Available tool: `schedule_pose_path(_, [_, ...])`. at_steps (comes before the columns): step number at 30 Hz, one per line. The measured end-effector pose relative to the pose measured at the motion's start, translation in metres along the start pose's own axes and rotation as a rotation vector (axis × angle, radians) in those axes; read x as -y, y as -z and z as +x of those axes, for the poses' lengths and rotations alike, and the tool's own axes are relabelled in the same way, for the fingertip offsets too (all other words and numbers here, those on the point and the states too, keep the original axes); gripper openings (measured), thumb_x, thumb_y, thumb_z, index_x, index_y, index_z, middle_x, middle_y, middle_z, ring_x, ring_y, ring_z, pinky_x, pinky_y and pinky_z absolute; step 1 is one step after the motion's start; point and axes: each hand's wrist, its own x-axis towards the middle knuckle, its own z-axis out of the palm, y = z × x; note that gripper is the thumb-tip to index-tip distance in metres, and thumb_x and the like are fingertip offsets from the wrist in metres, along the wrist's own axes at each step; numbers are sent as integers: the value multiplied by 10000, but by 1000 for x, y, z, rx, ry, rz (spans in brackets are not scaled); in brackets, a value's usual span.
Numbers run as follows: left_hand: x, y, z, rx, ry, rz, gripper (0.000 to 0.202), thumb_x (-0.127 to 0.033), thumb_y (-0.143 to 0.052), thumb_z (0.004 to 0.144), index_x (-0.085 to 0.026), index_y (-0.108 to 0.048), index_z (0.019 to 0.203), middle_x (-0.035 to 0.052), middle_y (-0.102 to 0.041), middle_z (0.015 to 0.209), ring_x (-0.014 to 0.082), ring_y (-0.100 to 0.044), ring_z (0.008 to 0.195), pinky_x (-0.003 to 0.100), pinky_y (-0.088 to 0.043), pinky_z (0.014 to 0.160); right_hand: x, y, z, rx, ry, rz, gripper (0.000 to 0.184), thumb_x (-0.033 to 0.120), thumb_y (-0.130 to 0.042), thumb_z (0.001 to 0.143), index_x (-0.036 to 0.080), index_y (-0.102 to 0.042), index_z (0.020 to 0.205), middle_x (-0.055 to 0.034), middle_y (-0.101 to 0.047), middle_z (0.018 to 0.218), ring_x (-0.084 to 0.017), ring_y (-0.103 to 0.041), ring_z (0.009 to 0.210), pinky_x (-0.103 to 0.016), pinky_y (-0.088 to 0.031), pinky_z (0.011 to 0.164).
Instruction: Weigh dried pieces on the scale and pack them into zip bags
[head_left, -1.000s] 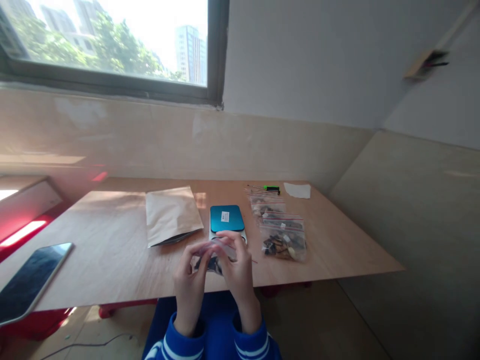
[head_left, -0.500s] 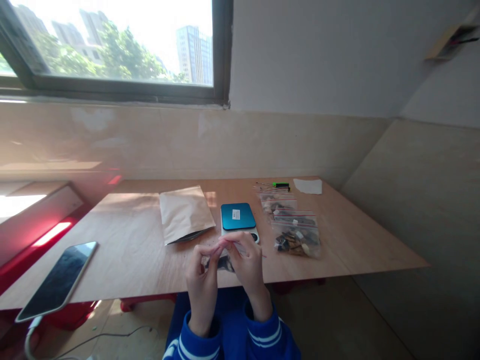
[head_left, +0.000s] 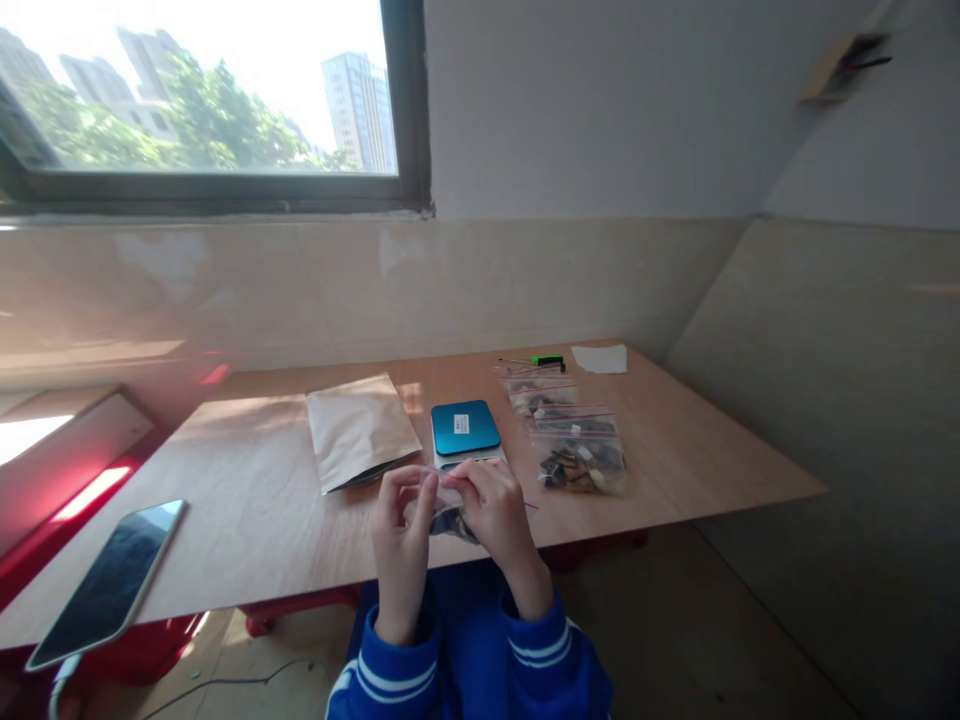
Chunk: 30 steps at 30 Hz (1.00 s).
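Both of my hands pinch the top of a clear zip bag (head_left: 452, 524) with dark pieces inside, held near the table's front edge. My left hand (head_left: 402, 520) grips its left side between thumb and fingers. On the right part of the top edge, my right hand (head_left: 491, 505) is closed, its fingertips close to the left ones. Just beyond the hands lies a small scale with a blue platform (head_left: 465, 428) and a white label; its front part is partly hidden by my hands. A brown paper pouch (head_left: 360, 430) lies left of the scale.
Right of the scale are clear zip bags (head_left: 581, 468) with dark and brown pieces. Behind them lie a green-handled tool (head_left: 547, 360) and white paper (head_left: 600, 359). A phone (head_left: 112, 580) with a cable rests at the left table edge (head_left: 217, 540).
My fingertips have moved slightly apart along the bag's top, the right hand now turned flatter. The whole view has shifted, so the table's things appear a little further left.
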Motion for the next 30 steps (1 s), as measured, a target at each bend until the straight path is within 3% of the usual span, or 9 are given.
schedule_pose_path(4, [5, -3, 8, 10, 29, -12, 217, -394, -603, 832, -184, -593, 887, 9, -661, 785, 134, -642, 657, 240, -513, 609, -8, 4, 1, 75, -23, 58, 167, 344, -529, 924, 253, -668, 940, -12, -713, 830, -183, -608, 751, -293, -426, 716])
schedule_pose_path(7, [5, 0, 8, 10, 45, -25, 212, -391, -612, 827, -183, -597, 864, 13, -669, 788, 144, -661, 698, 229, -517, 607, -8, 6, 2, 93, -53, 122, 200, 358, -580, 891, 255, -639, 1053, -17, -719, 925, -192, -626, 825, -305, -442, 755])
schedule_pose_path(10, [3, 3, 5, 24, 76, -35, 219, -394, -602, 834, -179, -596, 869, 19, -676, 802, 145, -670, 678, 239, -534, 609, -4, 4, 2, 0, -34, 137, 109, 316, -577, 899, 234, -647, 894, -6, -713, 837, -180, -625, 800, -310, -427, 776])
schedule_pose_path(14, [1, 5, 0, 74, 71, -13, 219, -397, -570, 856, -181, -582, 884, 13, -662, 803, 148, -680, 679, 253, -545, 625, -2, 1, 1, -82, -8, 100, 135, 273, -569, 907, 222, -615, 792, 1, -686, 759, -169, -607, 757, -311, -402, 756])
schedule_pose_path(23, [6, 4, -2, 179, -132, 181, 153, -312, -530, 894, -205, -626, 948, 28, -668, 918, 145, -641, 825, 260, -509, 738, -1, 3, -3, -73, -4, 72, 241, 156, -410, 948, 213, -534, 749, -23, -584, 705, -184, -544, 717, -302, -398, 698])
schedule_pose_path(26, [8, 1, -4, 129, -131, 137, 144, -307, -554, 881, -201, -631, 942, 33, -669, 908, 155, -643, 822, 278, -509, 749, 0, 4, -3, -73, -8, 115, 229, 196, -430, 956, 211, -556, 765, -21, -605, 720, -179, -559, 726, -297, -408, 715])
schedule_pose_path(30, [9, 3, -5, -26, -151, 94, 123, -299, -572, 870, -205, -625, 927, 19, -662, 876, 147, -640, 806, 268, -505, 741, -7, 4, -3, 25, -36, 166, 114, 302, -561, 910, 218, -635, 931, -21, -676, 824, -175, -605, 794, -296, -428, 770])
